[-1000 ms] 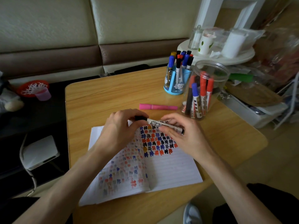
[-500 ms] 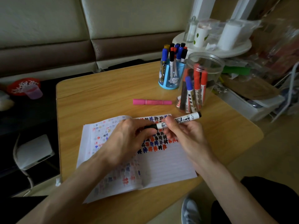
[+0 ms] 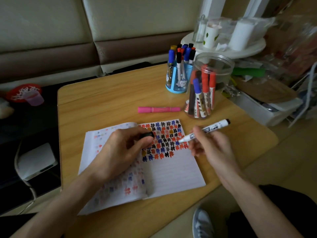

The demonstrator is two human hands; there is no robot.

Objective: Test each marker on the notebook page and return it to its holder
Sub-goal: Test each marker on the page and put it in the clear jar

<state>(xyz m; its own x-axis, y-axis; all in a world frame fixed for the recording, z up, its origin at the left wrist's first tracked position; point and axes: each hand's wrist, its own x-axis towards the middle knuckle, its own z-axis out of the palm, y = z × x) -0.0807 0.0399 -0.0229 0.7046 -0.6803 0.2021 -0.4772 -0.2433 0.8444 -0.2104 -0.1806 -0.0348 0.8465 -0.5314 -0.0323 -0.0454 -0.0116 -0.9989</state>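
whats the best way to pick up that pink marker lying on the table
Probably pinch the pink marker across the middle of its barrel, coming down from above. It lies flat and crosswise on the table, so its long near and far sides are free, while its right end sits close to the clear jar, leaving little room there.

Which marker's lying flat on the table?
The pink marker, flat beyond the notebook; others stand in the blue holder or clear jar, and one is in the right hand.

Open tabletop (image 3: 103,103) left of pink marker (image 3: 158,109); clear jar (image 3: 223,78), blue holder (image 3: 176,88) crowd far right corner.
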